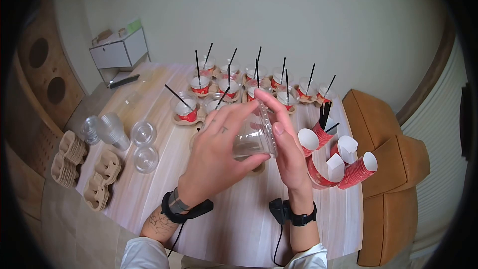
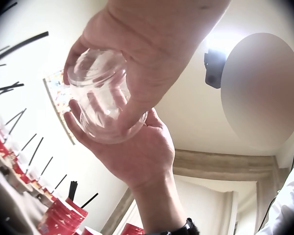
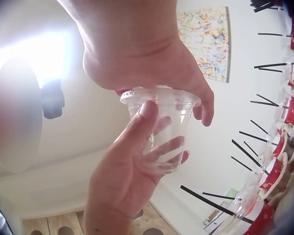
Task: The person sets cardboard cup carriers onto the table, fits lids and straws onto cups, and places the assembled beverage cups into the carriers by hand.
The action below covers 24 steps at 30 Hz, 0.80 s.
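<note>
hands: left hand (image 1: pixel 219 142) grips clear cup (image 1: pixel 254 137), right hand (image 1: pixel 286 144) presses lid.

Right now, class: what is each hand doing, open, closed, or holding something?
Left hand: grips the clear plastic cup round its body.
Right hand: fingers straight, pressing flat on the cup's lid end.
</note>
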Motion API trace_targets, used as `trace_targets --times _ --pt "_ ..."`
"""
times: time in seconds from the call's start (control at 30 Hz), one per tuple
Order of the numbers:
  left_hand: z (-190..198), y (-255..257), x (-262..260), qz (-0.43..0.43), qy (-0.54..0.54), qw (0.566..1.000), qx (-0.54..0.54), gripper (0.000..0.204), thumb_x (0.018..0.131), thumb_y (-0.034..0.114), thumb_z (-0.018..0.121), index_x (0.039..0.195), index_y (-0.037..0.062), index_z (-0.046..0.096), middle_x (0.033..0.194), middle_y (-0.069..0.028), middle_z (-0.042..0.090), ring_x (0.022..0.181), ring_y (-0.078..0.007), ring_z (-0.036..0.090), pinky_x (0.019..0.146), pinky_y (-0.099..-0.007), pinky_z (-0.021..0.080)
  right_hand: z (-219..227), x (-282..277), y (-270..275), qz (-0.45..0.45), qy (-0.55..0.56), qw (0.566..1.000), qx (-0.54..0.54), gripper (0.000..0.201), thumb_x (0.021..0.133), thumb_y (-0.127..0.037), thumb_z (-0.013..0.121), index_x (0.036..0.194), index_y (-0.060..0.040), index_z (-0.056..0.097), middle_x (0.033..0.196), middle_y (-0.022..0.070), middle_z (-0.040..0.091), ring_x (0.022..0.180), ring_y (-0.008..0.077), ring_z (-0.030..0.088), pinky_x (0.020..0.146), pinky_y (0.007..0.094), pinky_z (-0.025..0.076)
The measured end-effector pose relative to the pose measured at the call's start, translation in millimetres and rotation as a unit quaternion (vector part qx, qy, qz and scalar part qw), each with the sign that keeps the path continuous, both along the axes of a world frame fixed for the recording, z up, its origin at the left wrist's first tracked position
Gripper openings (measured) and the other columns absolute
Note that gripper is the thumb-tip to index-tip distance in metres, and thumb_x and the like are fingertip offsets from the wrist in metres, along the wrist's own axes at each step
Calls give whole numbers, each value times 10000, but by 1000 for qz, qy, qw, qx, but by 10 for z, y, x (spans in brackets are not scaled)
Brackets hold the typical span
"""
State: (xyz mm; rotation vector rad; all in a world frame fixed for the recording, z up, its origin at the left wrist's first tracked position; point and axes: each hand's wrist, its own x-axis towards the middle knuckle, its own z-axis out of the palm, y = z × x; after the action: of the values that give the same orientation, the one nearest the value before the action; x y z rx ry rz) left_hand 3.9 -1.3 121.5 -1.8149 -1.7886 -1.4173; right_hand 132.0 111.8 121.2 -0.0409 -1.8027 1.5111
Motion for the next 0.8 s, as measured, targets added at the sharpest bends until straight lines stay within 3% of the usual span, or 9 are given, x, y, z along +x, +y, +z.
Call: trace_targets --times 0.07,0.13,0.23,0.4,0.47,0.53,0.67,0.73,0.8 --pt "-31 5 17 7 -11 1000 0 897 607 191 974 1382 54 544 1312 -115 632 1043 -254 680 852 -375 578 8 -7 -22 -15 -15 1000 13 704 1037 -464 401 1564 1 377 1623 132 376 1501 263 348 1192 426 318" --pt "-62 19 24 -14 -48 999 3 797 658 185 928 1337 41 538 1277 -139 624 1155 -390 606 951 -469 522 16 -14 -57 -19 -17 1000 12 696 1040 -470 384 1560 -7 384 1623 127 376 1502 261 346 1197 423 310" --pt "-69 30 -5 -9 -19 1000 1 766 648 184 925 1302 40 554 1265 -142 623 1151 -405 606 931 -480 524 -29 -51 -72 -27 -16 999 19 678 1045 -477 360 1550 -26 398 1608 120 389 1500 256 345 1199 422 307" --pt "-77 49 16 29 74 996 31 755 609 189 922 1271 53 585 1267 -107 622 1062 -371 619 810 -452 552 -59 -57 -56 -25 -21 999 0 654 1054 -490 359 1546 -62 404 1555 109 431 1476 245 372 1179 427 336" --pt "-58 38 57 53 101 993 23 752 598 190 920 1263 59 594 1272 -94 621 1031 -354 621 766 -439 557 -55 -52 -62 16 -22 996 -81 629 1069 -490 364 1550 -88 403 1532 101 446 1452 237 399 1172 435 341" --pt "-47 26 74 74 148 986 26 762 588 189 913 1272 71 599 1272 -76 621 1011 -329 611 708 -417 553 -92 -54 -27 33 -13 996 -84 610 1075 -479 365 1557 -106 398 1539 100 442 1445 235 408 1167 438 345" --pt "-66 47 71 70 136 988 25 773 596 190 908 1291 73 589 1281 -77 621 1044 -331 608 740 -428 551 -47 -22 -67 15 -22 991 -131 583 1092 -458 371 1573 -127 386 1555 98 433 1441 234 412 1160 454 352" --pt "-83 72 31 27 82 996 30 834 589 189 938 1328 54 576 1278 -101 645 1084 -357 611 885 -466 531 8 -11 -92 -2 -22 990 -138 601 1095 -467 374 1579 -112 379 1565 98 427 1449 238 403 1168 458 344" --pt "-43 54 16 43 92 995 22 842 587 188 942 1332 55 572 1272 -101 648 1082 -352 614 896 -451 523 26 9 -73 -19 -22 989 -145 619 1097 -477 378 1586 -96 372 1574 98 422 1456 241 394 1176 462 337"
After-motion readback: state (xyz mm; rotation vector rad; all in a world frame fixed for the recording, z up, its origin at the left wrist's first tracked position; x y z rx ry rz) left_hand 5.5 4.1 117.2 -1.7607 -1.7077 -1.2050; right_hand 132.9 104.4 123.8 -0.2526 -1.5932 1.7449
